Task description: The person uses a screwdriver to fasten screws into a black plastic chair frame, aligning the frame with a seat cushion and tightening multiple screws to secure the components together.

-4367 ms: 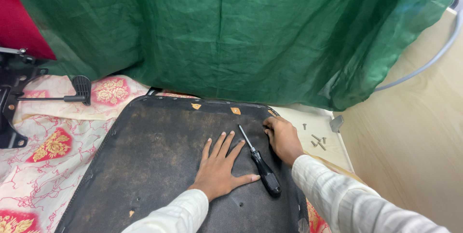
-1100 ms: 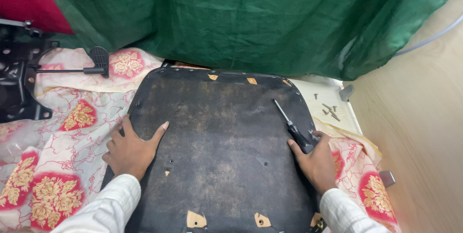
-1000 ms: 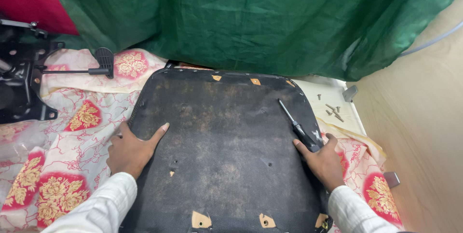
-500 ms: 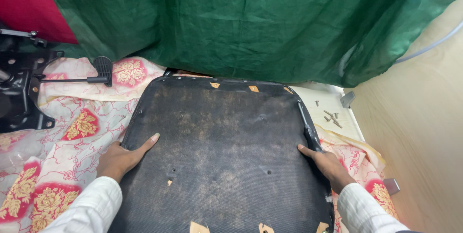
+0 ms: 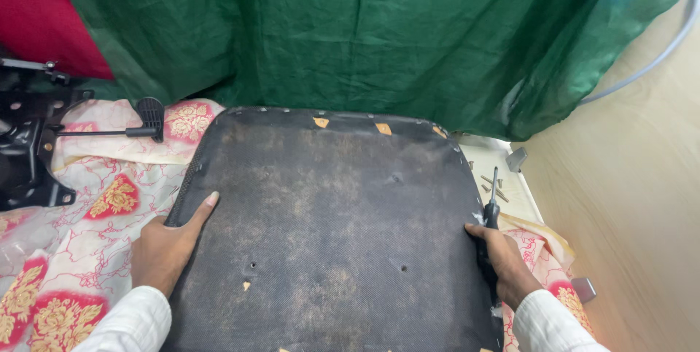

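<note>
Left hand [image 5: 162, 250]: fingers spread, palm pressed flat against the left edge of the dark panel, thumb lying up along the rim; it grips nothing, only rests on that edge.
Right hand [image 5: 504, 264]: curled tight round the black handle of a screwdriver [image 5: 490, 215], and pressed at the same time against the right edge of the panel.
Screwdriver: shaft points away from the person, up past the right knuckles, just beside the panel's right rim.
Dark panel [image 5: 328, 221]: a broad, flat, black fabric-covered board with rounded corners, lying between the two hands; small tan patches show at its far edge.
Loose screws [image 5: 492, 184]: a few on the pale surface just beyond the screwdriver tip, out past the right hand.
Floral cloth [image 5: 95, 199]: cream with red and gold flowers, spread under and to the outside of the left hand.
Black metal mechanism [image 5: 29, 155]: well beyond the left hand, with a lever ending in a black paddle.
Green curtain [image 5: 364, 31]: hangs behind the far edge of the panel.
</note>
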